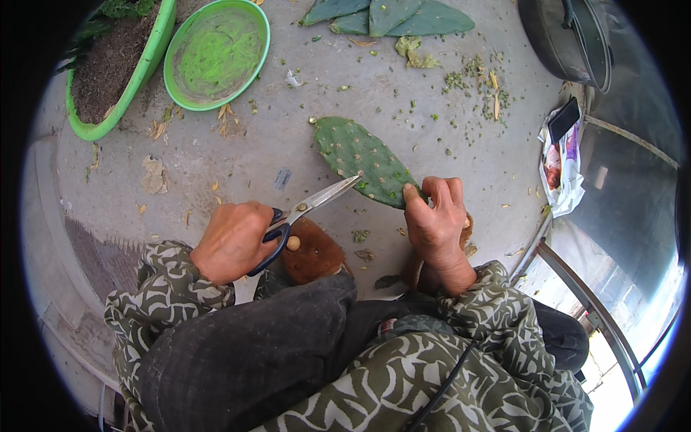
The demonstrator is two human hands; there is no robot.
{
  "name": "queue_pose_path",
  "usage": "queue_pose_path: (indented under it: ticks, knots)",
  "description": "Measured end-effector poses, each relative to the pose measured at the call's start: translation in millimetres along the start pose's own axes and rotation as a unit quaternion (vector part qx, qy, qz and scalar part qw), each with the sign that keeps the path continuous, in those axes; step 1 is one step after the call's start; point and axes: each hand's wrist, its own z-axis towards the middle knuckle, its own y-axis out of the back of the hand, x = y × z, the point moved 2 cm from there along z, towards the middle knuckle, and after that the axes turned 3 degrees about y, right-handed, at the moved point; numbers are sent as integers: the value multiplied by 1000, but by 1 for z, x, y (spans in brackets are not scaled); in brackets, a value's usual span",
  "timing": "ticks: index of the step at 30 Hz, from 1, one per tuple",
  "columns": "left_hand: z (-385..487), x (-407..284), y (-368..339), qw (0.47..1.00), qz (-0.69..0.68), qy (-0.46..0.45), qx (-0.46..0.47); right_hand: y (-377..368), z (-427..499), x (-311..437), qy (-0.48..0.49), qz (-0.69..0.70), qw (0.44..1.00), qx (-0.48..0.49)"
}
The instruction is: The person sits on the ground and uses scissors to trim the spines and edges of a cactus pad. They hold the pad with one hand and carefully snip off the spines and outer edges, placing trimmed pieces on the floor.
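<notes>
My left hand (pixel 236 240) grips the dark handles of a pair of scissors (pixel 324 195). The blades look nearly closed, and their tip lies at the near edge of a green prickly pear cactus pad (pixel 367 162). With thumb and fingers, my right hand (pixel 436 216) pinches the pad's lower right end. Pale spots dot the pad's surface, with a few bright green cut marks near the scissors' tip and near my thumb. The pad is tilted, its far end pointing up and left. Several more cactus pads (pixel 397 16) lie overlapping on the concrete floor at the top.
A green planter (pixel 137 81) with soil and a green plastic dish (pixel 264 54) are at upper left. Small green trimmings (pixel 467 78) litter the floor. At right are a dark metal pot (pixel 556 48), and a phone (pixel 564 120) on a plastic bag (pixel 567 189). Brown shoes (pixel 316 254) are below my hands.
</notes>
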Motion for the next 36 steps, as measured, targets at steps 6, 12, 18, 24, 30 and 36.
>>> queue_pose_path:
  ticks: [6,12,18,24,30,36]
  knots:
    - [-5,-10,4,1000,17,5,-10,1,1,2,2,-5,1000,6]
    - [-8,-14,8,999,35,1,-19,1,2,5,16,-3,1000,1]
    - [-2,-14,11,998,18,27,54,-1,0,6,13,3,1000,0]
    - [2,-17,8,998,-10,34,61,-3,-2,6,8,18,1000,-1]
    - [0,-13,-7,993,-57,72,79,-5,-5,9,4,25,1000,1]
    - [-5,-6,-23,995,-69,56,52,-5,-4,12,0,32,999,0]
